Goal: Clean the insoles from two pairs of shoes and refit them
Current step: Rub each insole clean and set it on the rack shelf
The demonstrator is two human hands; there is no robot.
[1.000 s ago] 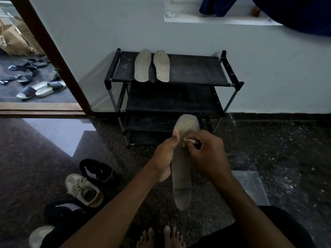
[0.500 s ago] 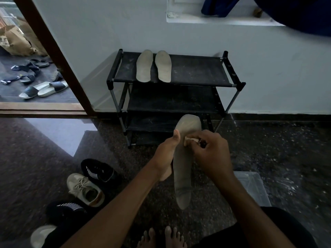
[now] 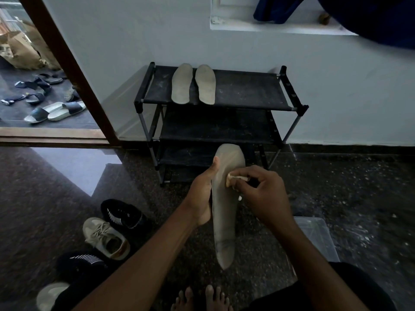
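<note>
"My left hand (image 3: 202, 196) clamps the insole (image 3: 224, 221) upright, twelve o'clock of my feet (image 3: 202, 299); my right hand (image 3: 262, 194) pinches a cloth (image 3: 235, 177) against it."
"The risk?"
"Rubbing hard — it may buckle or slip free."

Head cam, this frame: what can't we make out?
All in the head view:
1. The wipe in the right hand: fingers cover most of it, so cloth or sponge cannot be told.
2. The left hand grip: fingers are hidden behind the insole; only the thumb shows.
3. The clear box: the right forearm covers its near side, and the contents are unclear.
4. The pale shoe: cut off by the frame edge and the left arm.
</note>
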